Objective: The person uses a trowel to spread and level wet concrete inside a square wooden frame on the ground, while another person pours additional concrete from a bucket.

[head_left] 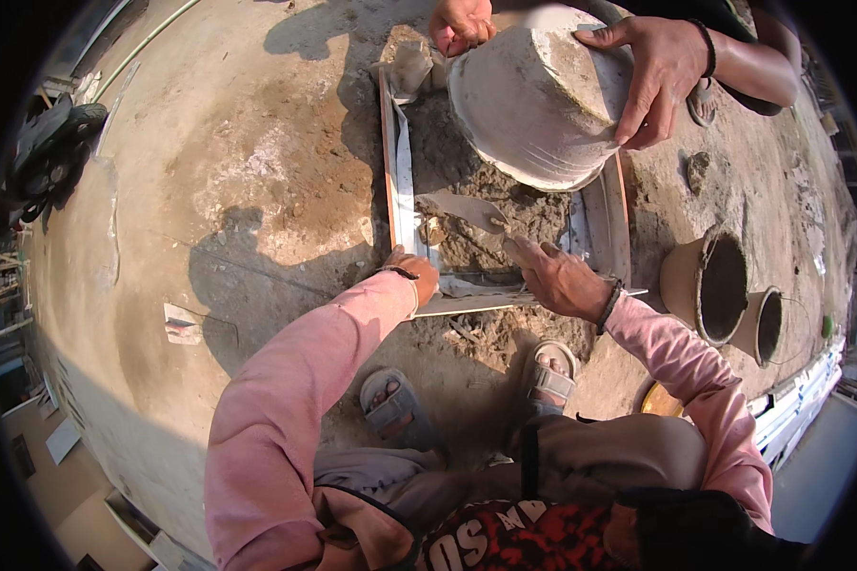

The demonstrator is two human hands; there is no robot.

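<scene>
Right grip (567, 280) on trowel (463, 208), sunlit ground (176, 176)

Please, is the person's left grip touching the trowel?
Apart: the head view shows a plain gap between the left grip, at the frame, and the trowel, which the right grip holds.

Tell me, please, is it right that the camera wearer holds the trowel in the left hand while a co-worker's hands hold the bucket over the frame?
The hand is wrong: the head view shows the trowel in the wearer's right hand, while the left hand is at the frame's corner. The co-worker's hands do hold the bucket over it.
</scene>
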